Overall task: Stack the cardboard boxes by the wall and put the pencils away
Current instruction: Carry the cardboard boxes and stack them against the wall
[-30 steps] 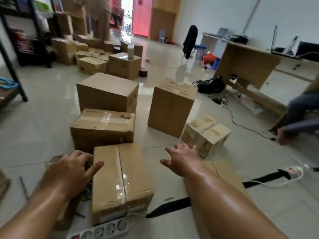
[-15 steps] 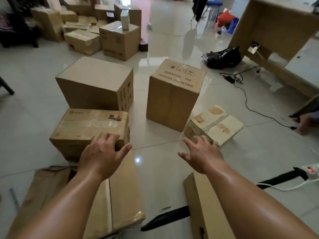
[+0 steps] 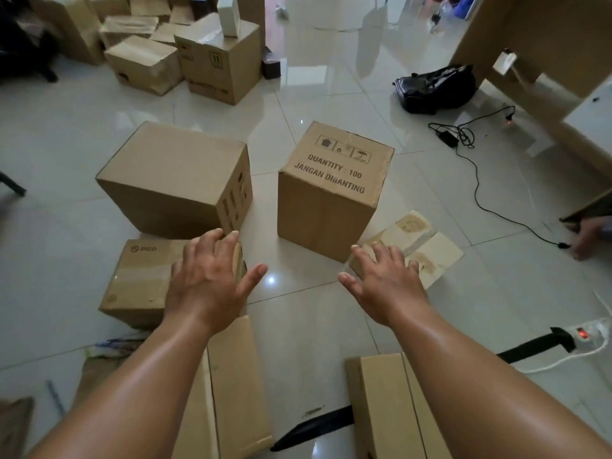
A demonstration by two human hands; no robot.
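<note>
While the left hand [image 3: 208, 279] hovers spread and empty over the right end of the PICO box [image 3: 142, 276], the tall printed box [image 3: 331, 193] stands just ahead, between both palms. The right hand [image 3: 384, 286], equally loose and holding nothing, hangs above the flattened box [image 3: 427, 246]. A lopsided grab could tip the tall box over. A thin stick [image 3: 54, 397], perhaps a pencil, lies well behind the left wrist.

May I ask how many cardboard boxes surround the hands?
6: ahead, plain brown box, tall printed box; midway, taped PICO box, stained flat box; nearest, left long box, right long box. Far pile may hide more.
</note>
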